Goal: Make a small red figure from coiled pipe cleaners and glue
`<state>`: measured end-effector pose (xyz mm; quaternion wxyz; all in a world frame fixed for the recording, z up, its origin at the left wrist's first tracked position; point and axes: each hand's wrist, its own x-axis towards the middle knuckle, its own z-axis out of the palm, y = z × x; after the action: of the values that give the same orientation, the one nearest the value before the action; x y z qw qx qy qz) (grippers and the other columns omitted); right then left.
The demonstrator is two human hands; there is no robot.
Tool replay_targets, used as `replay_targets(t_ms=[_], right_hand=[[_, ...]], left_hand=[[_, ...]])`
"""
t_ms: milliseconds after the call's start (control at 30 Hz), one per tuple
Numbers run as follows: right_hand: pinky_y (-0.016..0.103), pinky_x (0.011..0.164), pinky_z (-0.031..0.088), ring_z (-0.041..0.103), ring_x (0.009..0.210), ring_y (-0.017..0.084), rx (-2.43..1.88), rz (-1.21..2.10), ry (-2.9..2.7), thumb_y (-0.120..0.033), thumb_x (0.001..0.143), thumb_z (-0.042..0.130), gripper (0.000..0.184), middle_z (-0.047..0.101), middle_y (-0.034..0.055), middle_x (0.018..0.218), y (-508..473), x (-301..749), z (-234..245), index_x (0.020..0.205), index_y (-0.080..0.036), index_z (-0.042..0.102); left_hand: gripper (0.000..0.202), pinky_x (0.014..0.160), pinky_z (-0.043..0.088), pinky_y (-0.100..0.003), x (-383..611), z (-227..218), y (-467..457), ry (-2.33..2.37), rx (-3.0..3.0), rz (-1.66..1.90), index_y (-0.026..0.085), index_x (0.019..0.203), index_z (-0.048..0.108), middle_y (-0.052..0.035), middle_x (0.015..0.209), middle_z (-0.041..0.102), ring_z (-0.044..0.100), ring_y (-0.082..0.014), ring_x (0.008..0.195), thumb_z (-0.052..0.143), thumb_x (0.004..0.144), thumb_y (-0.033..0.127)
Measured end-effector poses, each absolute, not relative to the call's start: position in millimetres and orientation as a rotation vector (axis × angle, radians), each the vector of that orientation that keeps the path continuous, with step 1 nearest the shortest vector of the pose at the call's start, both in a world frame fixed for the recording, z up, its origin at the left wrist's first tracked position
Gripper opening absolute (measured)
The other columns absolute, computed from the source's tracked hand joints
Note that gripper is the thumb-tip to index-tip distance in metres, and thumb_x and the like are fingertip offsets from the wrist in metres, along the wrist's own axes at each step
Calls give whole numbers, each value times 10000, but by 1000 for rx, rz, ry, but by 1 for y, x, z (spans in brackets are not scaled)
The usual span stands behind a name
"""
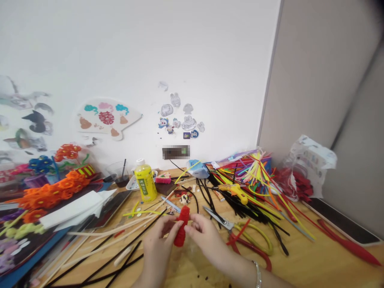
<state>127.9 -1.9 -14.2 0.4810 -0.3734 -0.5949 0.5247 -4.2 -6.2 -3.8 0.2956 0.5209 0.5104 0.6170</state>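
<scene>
Wall (pixel 210 48): white, with a fan-shaped cutout (pixel 108 118) on the left and a cluster of small character cutouts (pixel 188 122) near the middle; a grey partition (pixel 315 88) stands on the right.
Table (pixel 300 260): pale wood, crowded along its back edge and left side.
Red piece (pixel 180 237): fuzzy, roughly tube-shaped, held nearly upright with a slight tilt, in front of the middle of the table's near edge.
Left hand (pixel 159 240): grip closed, thumb and fingers pinching the red piece from its left.
Right hand (pixel 210 240): grip closed, thumb and fingertips on the piece's right edge; a bracelet (pixel 258 274) circles the wrist.
Scissors (pixel 223 221): just beyond the right hand, handles spread, with red stems (pixel 238 237) crossing beside them.
Glue gun (pixel 237 193): yellow, farther back, next to a pile of black stems (pixel 240 210).
Back right corner: a bundle of coloured stems (pixel 255 172), and a plastic bag (pixel 315 156) with red contents.
Back edge, left of middle: a bottle (pixel 145 182) of yellow drink, upright.
Left edge: orange flowers (pixel 51 194), with white sheets (pixel 75 210) near them.
Near left corner: long dark stems (pixel 123 264) lying slantwise.
</scene>
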Motion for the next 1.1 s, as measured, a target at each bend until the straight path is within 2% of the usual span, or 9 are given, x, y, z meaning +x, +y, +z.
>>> replay_targets(t_ms=[100,200,333,467,667,900,1100], right_hand=[[254,639,411,500,657,139,-883,1268,-1430,-277,759,560,211,528,-9,661,-1,129,-15,908,-142,624],[295,703,439,553,723,167,-840,1309,-1402,-295,761,565,251,610,33,775,-2,128,-12,950,-141,624],[318,748,445,573,767,182,-823,1321,-1392,-315,774,556,260,630,52,837,-5,128,-8,957,-143,624],[303,729,443,563,742,174,-815,1301,-1399,-315,783,545,240,621,47,827,-5,129,-9,936,-150,628],[277,669,419,503,634,153,-896,1195,-1486,-293,811,498,232,566,9,680,-6,134,-4,934,-158,639],[242,588,354,475,623,138,-1018,999,-1683,-246,850,426,230,562,2,671,-9,137,4,846,-168,642],[244,599,365,503,657,146,-1036,957,-1623,-229,830,453,185,589,18,720,-7,135,-1,839,-167,628]], left_hand=[[224,636,555,-309,-5,-8,-6,1289,1411,1697,205,739,615,-13,698,704,669,-208,654,737,578,300],[180,644,565,-315,-7,-10,-6,1315,1532,1672,195,749,629,-23,713,708,671,-197,650,683,643,330],[166,624,569,-289,-11,-9,-6,1393,1684,1667,198,733,668,-26,700,717,671,-186,619,660,668,351],[164,627,566,-272,-15,-9,-5,1389,1844,1661,200,776,686,-33,731,725,673,-181,639,616,718,335],[202,609,565,-264,-13,-8,-5,1381,1910,1622,173,817,677,-60,767,729,679,-182,644,573,744,329],[215,579,559,-273,-10,-4,-5,1426,1849,1595,174,751,670,-53,695,715,662,-183,593,553,741,354],[255,618,556,-311,-10,-13,-3,1447,1815,1558,165,765,682,-78,725,726,670,-208,633,558,728,385]])
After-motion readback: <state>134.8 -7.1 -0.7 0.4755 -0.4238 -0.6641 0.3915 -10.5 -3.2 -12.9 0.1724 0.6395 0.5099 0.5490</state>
